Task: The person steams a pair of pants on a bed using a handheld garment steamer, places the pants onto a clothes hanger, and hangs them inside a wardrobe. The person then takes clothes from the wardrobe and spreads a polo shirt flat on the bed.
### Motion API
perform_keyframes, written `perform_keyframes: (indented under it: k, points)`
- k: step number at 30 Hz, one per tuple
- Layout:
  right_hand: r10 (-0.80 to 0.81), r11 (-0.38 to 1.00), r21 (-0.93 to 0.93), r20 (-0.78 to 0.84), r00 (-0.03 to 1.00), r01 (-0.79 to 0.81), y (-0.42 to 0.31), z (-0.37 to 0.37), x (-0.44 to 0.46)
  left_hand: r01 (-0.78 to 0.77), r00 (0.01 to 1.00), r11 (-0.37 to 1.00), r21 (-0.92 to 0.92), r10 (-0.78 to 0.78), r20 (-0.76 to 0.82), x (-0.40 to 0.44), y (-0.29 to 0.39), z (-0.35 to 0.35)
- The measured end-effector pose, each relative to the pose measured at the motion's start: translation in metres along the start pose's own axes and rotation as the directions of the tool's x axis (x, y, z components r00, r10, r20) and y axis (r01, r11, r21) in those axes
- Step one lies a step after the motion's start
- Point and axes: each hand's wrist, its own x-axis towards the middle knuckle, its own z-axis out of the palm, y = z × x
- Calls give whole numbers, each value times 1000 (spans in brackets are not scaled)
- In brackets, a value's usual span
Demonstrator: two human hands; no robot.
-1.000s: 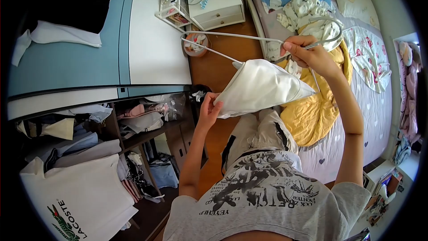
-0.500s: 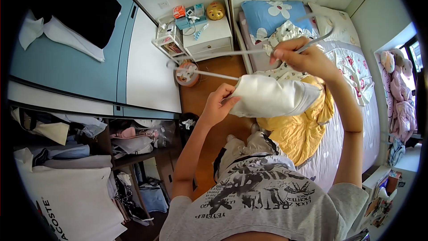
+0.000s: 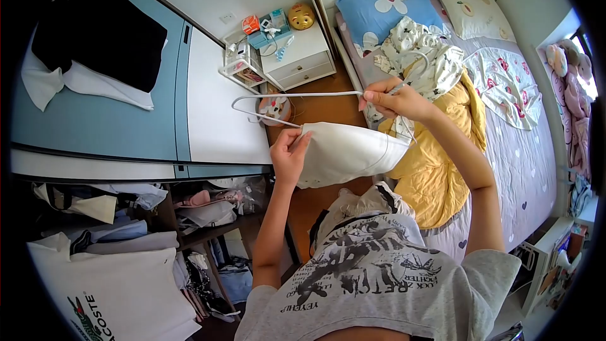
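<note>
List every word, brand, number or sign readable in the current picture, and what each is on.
"ACOSTE": white cloth, lower left, beside a crocodile logo; any letter before the A is not clear.
"RETON": grey shirt, as best it reads among folds.
"YEYEHLP": same shirt, spelling uncertain.
Other print on the shirt: too small or blurred.
White garment and hanger: no text visible.

Right fingers (image 3: 374, 96) hold a hanger (image 3: 309, 95); left fingers (image 3: 302, 144) pinch seemingly folded white cloth (image 3: 350, 151).
</note>
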Motion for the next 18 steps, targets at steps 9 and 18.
perform_keyframes:
  k: [9, 18]
  points:
    - [29, 998, 48, 103, 994, -34, -57, 24, 27, 3, 993, 999, 36, 2, -122, 9, 5, -39]
    - [-150, 843, -514, 55, 987, 156, -202, 11, 73, -94, 979, 987, -131, 115, 171, 55, 2, -14]
